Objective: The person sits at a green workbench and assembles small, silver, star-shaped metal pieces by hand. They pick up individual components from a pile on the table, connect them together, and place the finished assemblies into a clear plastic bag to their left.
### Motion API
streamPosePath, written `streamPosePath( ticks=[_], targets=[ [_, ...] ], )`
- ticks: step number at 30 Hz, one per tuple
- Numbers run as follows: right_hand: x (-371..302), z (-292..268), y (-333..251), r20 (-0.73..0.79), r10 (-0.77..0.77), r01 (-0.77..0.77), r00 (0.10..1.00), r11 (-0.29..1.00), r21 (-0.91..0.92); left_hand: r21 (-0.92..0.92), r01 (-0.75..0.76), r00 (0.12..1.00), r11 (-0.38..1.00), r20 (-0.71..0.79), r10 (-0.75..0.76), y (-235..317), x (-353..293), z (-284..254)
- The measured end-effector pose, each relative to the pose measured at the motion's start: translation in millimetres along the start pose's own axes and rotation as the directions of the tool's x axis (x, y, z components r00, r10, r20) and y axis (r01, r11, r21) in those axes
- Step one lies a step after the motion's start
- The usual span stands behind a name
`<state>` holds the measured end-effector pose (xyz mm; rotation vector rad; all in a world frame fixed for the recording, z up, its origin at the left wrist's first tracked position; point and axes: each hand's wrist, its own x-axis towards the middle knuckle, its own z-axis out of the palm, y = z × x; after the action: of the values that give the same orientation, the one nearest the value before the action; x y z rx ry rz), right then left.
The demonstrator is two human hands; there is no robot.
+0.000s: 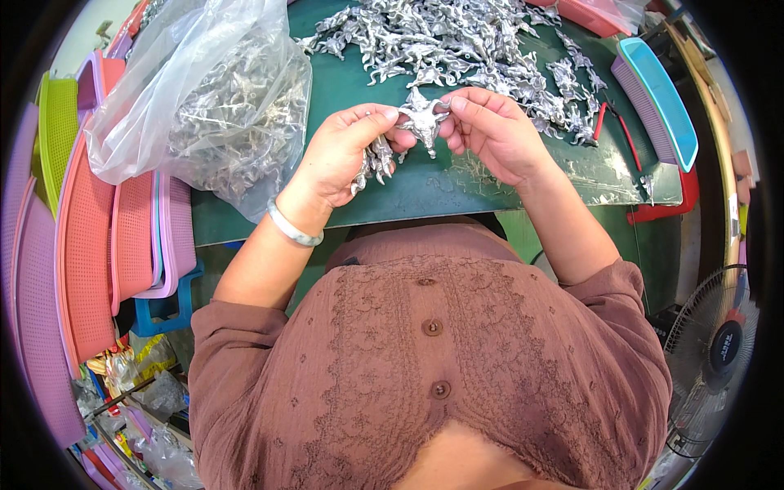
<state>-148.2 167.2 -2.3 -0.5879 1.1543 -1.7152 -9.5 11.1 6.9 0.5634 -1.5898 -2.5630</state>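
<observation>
A silvery cast-metal piece shaped like a horned animal head (423,122) is held up between both hands over the near edge of the green table (343,196). My left hand (353,147) pinches one side of it with thumb and finger; several more silvery metal castings (376,162) stick out from under its curled fingers. My right hand (494,132) pinches the other side, its remaining fingers curled. Beyond them lies a broad heap of similar metal castings (441,41). Left of my left hand, a clear plastic bag (245,106) bulges with more of these castings.
Red-handled pliers (625,135) lie at the table's right, near a single loose casting (648,188). A blue-and-purple basket (657,98) stands at the right edge. Stacked plastic baskets (86,245) crowd the left side. A black fan (710,351) stands at lower right.
</observation>
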Motion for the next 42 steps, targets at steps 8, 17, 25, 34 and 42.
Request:
streamPosePath(
  ticks=[8, 17, 25, 34, 42],
  targets=[
    [-1.1, 0.0, -0.1, -0.019, 0.010, -0.010, 1.000, 1.000, -0.002, -0.064, 0.048, 0.999, 0.997, 0.005, -0.048, 2.4, -0.5, -0.9],
    [-3.1, 1.2, -1.6, -0.014, 0.019, -0.019, 1.000, 1.000, -0.021, -0.077, 0.055, 0.998, 0.996, 0.009, -0.054, 1.4, -1.2, -1.3],
    [-3.7, -0.1, 2.4, 0.035, -0.047, 0.051, 0.998, 0.992, -0.112, -0.083, -0.009, 0.998, 0.997, 0.059, 0.014, -3.1, -0.9, -2.8],
    [-7.3, 4.3, 3.3, 0.059, -0.152, 0.163, 0.987, 0.944, -0.287, -0.084, -0.072, 0.995, 0.994, 0.060, 0.077, -1.9, -2.6, -1.1],
    [-10.7, 7.4, 0.2, 0.063, -0.170, 0.181, 0.983, 0.924, -0.335, -0.074, -0.023, 0.996, 0.997, 0.084, 0.030, -1.0, -1.9, -3.6]
  ],
)
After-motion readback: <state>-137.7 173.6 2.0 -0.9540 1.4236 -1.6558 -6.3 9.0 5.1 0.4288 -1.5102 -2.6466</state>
